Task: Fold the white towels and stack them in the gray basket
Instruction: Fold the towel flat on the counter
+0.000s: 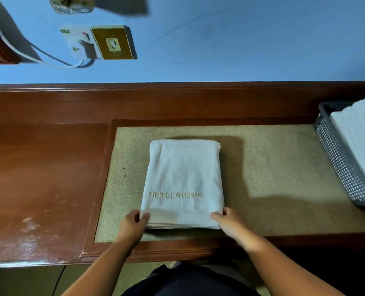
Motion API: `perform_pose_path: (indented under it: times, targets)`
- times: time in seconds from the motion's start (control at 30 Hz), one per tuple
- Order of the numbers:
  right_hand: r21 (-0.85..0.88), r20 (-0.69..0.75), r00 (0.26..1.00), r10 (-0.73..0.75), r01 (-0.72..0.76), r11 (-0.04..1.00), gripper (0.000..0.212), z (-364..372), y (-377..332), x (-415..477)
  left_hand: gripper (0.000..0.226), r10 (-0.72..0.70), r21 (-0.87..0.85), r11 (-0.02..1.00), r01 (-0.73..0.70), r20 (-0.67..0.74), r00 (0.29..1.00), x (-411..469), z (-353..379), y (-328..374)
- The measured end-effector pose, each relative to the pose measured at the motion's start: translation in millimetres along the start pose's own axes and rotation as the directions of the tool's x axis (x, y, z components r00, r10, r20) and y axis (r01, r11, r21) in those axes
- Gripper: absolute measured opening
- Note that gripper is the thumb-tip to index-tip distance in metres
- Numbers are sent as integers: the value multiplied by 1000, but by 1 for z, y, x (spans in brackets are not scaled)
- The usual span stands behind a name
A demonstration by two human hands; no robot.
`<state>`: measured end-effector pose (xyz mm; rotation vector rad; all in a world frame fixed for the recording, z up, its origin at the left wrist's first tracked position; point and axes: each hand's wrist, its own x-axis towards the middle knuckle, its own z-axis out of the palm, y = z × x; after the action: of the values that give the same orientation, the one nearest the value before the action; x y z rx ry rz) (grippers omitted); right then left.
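A folded white towel with faint embroidered lettering lies on the tan inlay of the wooden desk. My left hand grips its near left corner, thumb on top and fingers under the edge. My right hand grips the near right corner the same way. At the right edge of the view stands the gray mesh basket, holding a stack of folded white towels that rises above its rim.
The desk's brown wooden surface stretches to the left, with a raised wooden back ledge behind. On the blue wall are a socket with a plugged-in white cable and a brass switch plate.
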<state>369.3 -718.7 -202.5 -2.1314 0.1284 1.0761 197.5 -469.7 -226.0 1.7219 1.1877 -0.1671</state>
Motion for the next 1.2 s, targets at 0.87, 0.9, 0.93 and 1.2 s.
perform_pose_path:
  times: [0.87,0.9,0.93,1.2]
  targets:
    - [-768,42,845,-533,369,523,28,12,-8,5,25,452,708,576,-408,140,881,20,0,8]
    - [-763,37,841,-539,372,529,31,11,-13,9,28,478,713,559,-424,141,867,23,1,12]
    - [-756,29,830,-556,382,531,35,10,-18,13,32,506,713,539,-448,151,849,26,1,17]
    - [-735,108,826,-553,441,515,69,-3,-67,46,62,522,676,422,-603,362,772,61,9,75]
